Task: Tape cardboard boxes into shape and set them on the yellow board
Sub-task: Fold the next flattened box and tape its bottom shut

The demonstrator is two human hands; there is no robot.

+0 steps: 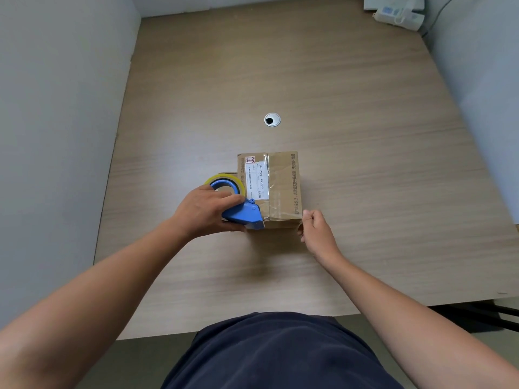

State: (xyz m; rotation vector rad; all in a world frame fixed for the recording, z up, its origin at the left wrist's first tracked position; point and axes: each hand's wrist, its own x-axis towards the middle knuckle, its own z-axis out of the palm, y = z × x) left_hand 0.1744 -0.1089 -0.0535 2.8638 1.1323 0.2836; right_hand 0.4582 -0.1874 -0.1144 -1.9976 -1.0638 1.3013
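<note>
Cardboard box (276, 189) mid-table; tape dispenser (238, 206) blocks left side; table (365, 136) beyond open.

Box (276, 186) on table (365, 164); tape dispenser (238, 206) at its left.

A left hand (206, 210) grips a blue tape dispenser (243, 213) against the near left corner of a cardboard box (282, 189) on a wooden table (365, 153); the right hand (316, 227) holds the box's near right corner.

A wood-grain desk (337, 108) with a cable grommet (272, 119) between pale walls (56, 108).
</note>
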